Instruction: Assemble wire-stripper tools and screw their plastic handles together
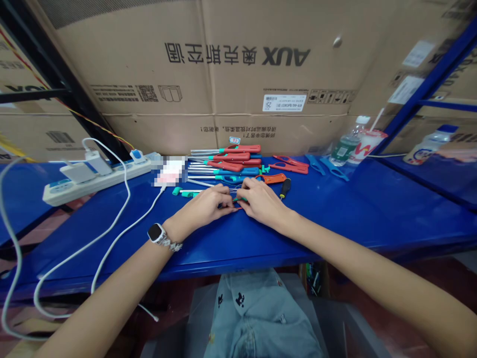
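My left hand (214, 205) is closed in a pinch, with a watch (155, 232) on its wrist. Opposite it, my right hand (263, 204) is also closed, its fingertips almost meeting the left ones. Between them shows a small red and green part (238, 206), mostly hidden by the fingers. Just beyond lie several long-nosed lighters with red handles (242, 149) and blue handles (234, 178), their metal tubes pointing left. An orange lighter handle (274, 178) and a black and yellow screwdriver (285, 188) are near my right hand. Green end pieces (187, 194) lie beyond my left hand.
A white power strip (104, 178) with chargers and cables occupies the left of the blue table (208, 248). Loose red handle shells (290, 164) and blue ones (333, 169) lie right of the lighters. A water bottle (345, 146), cup (367, 146) and large carton (238, 94) stand behind.
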Demonstrator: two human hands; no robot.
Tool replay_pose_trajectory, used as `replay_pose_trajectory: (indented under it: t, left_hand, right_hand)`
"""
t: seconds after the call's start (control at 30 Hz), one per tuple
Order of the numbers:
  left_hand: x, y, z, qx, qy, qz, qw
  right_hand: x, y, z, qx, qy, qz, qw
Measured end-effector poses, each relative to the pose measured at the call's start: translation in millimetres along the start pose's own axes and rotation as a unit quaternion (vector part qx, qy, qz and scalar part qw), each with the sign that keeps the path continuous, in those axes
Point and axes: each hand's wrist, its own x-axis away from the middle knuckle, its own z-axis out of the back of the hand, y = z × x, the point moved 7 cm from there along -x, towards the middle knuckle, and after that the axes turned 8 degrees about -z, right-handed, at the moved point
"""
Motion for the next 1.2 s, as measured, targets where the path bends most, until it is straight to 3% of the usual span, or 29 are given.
replay_pose_trajectory:
  t: [0.2, 0.4, 0.63, 0.97, 1.2]
  left_hand:
    - [-1, 2, 2.2, -0.009, -0.004, 0.007, 1.0]
    - [-3, 4, 4.1, -0.031, -0.009, -0.011, 0.999]
    - [5, -10, 4.6, -0.022, -0.004, -0.012, 1.0]
    - [4, -1, 14.4, -0.07, 0.049, 0.0, 0.996]
    - [2, 4, 3.2, -0.129, 0.002, -0.031, 0.991]
  right_hand:
    - [1, -4, 1, 0.015, -0.01, 0.005, 1.0]
    - [-3, -3, -3, 0.019, -0.031, -0.033, 0.999]
    - [15, 3, 2, 0.005, -0.013, 0.039, 0.999]
    - [22, 15, 5, -0.062, -0.035, 0.029, 0.997]
    - [21, 29, 12, -0.03, -0.039, 0.068, 0.996]
